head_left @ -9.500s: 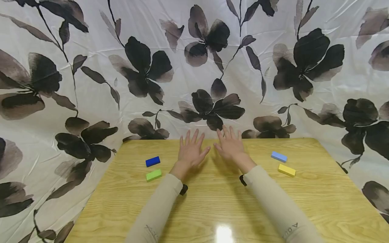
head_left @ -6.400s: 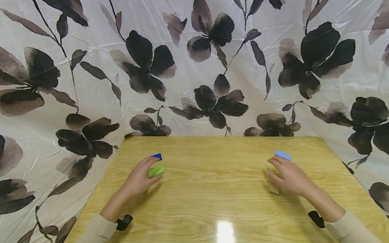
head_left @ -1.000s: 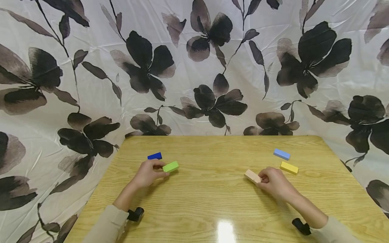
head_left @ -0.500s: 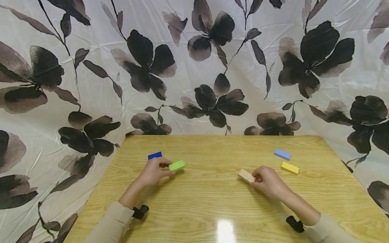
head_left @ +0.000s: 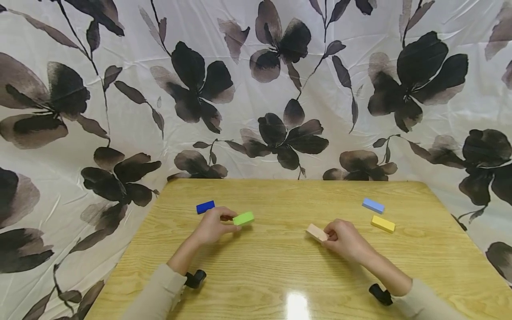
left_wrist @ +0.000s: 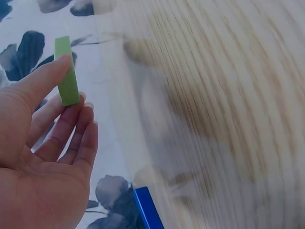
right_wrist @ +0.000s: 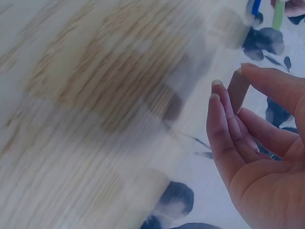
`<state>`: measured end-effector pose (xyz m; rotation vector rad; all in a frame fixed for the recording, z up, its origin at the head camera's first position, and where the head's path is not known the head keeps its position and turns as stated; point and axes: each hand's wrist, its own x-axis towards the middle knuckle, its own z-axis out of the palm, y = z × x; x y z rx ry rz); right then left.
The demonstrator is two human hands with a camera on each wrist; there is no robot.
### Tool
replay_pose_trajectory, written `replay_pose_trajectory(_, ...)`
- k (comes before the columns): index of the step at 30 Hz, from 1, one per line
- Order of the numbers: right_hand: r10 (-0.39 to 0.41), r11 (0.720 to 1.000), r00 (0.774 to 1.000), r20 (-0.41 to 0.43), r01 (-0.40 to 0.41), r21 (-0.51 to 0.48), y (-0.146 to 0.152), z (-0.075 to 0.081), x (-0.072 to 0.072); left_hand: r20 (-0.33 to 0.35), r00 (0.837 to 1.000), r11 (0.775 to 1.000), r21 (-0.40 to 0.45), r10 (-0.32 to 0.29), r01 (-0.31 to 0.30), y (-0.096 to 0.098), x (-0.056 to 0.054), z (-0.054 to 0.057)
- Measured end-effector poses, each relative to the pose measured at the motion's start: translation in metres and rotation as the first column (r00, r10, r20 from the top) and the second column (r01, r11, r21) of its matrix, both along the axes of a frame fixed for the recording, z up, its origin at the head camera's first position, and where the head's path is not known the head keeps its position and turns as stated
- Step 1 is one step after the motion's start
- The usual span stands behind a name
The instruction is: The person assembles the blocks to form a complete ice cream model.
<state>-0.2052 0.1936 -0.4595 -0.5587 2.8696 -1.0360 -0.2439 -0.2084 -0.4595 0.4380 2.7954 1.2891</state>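
Note:
My left hand (head_left: 213, 226) pinches a lime-green rectangular block (head_left: 243, 218) by its left end, between thumb and fingers. In the left wrist view the green block (left_wrist: 67, 76) stands out past the thumb, with the other fingers loosely bent below it. Opposite, my right hand (head_left: 346, 239) pinches a pale wood-coloured block (head_left: 316, 232) by its right end. The right wrist view shows that block (right_wrist: 238, 91) between thumb and fingertips. Both blocks point toward the middle of the table, a gap between them, the green one slightly farther back.
A dark blue block (head_left: 206, 207) lies just behind my left hand. Toward the right side rest a light blue block (head_left: 373, 205) and a yellow block (head_left: 382, 223) on the wooden table (head_left: 256, 275). A flower-printed cloth (head_left: 240, 102) hangs behind the table's far edge.
Both hands rested palms-down at mid-table, then reached out to the sides. The green block has since been taken and carried right, the pale block carried left, narrowing the gap between them.

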Motion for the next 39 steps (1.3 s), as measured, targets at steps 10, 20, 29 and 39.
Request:
replay_pose_trajectory(10,0.012,1.000,1.000,0.003,-0.012,0.004,-0.009,-0.001,0.000,0.001,1.000,1.000,-0.010,-0.025,0.025,0.016,-0.003,-0.005)
replay_pose_trajectory(20,0.016,1.000,1.000,-0.015,-0.016,-0.002,-0.018,-0.003,0.000,-0.005,0.998,0.998,-0.018,-0.065,0.065,0.032,-0.007,-0.007)
replay_pose_trajectory(29,0.001,1.000,1.000,-0.009,-0.001,-0.012,-0.031,-0.004,-0.001,0.006,0.994,0.994,0.003,-0.107,0.107,0.050,-0.011,-0.011)
replay_pose_trajectory(39,-0.012,1.000,1.000,-0.008,0.011,-0.024,-0.046,-0.002,0.000,0.010,0.987,0.987,0.024,-0.160,0.160,0.065,-0.017,-0.020)
